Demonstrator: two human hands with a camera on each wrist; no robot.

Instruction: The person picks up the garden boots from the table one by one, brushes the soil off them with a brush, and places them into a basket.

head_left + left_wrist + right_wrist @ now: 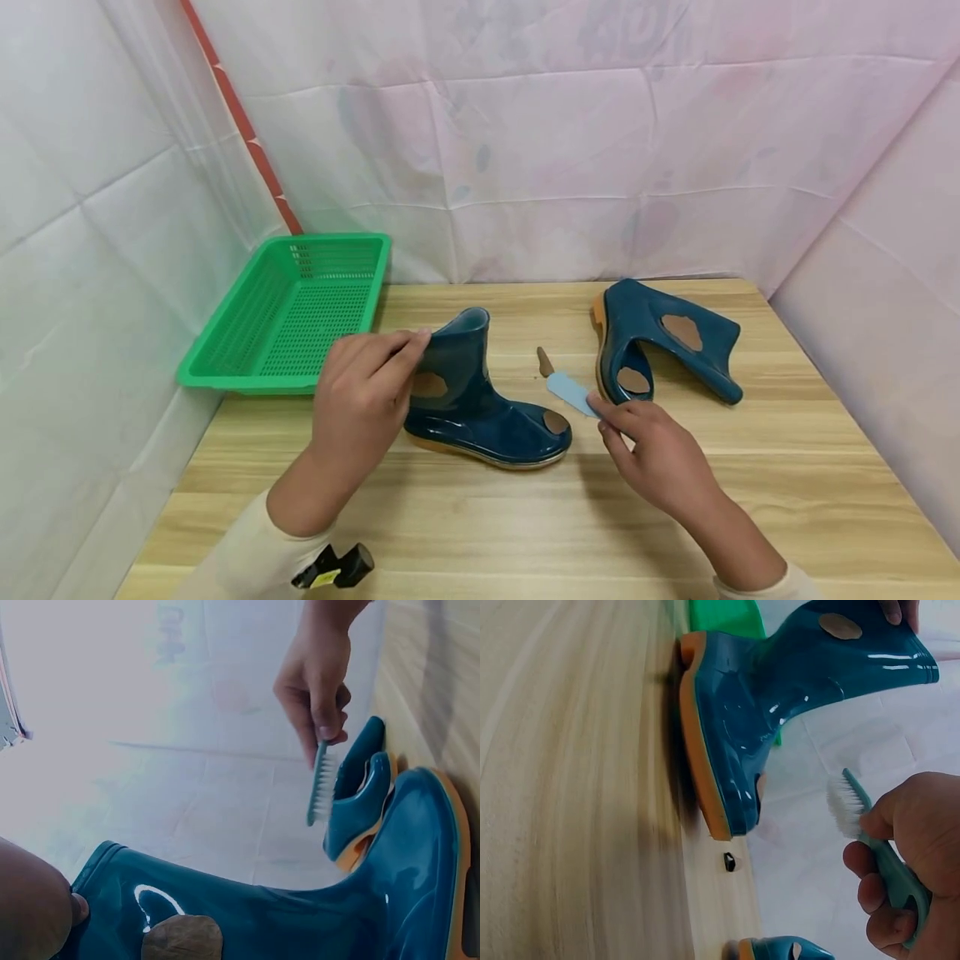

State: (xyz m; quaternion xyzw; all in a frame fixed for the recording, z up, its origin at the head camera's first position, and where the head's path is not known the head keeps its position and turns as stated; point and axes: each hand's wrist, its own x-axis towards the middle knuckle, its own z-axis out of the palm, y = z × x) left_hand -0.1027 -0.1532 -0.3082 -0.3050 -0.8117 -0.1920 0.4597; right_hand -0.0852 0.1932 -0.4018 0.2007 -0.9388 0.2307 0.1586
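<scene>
An ankle-high blue rubber boot (468,421) with an orange sole and brown patches stands upright on the table. My left hand (363,404) pinches the top rim of its shaft. In my right hand (660,454) is a light blue-green scrub brush (570,393), held by its handle just beyond the boot's toe; its white bristles (845,808) show in the right wrist view, apart from the boot. A second blue boot (637,312), also with brown patches, lies on its side to the right.
A green plastic basket (281,382) sits at the back left of the wooden table (487,533). Beside the brush head lies a small brown piece (544,362). White patterned cloth (547,142) hangs around the back and sides.
</scene>
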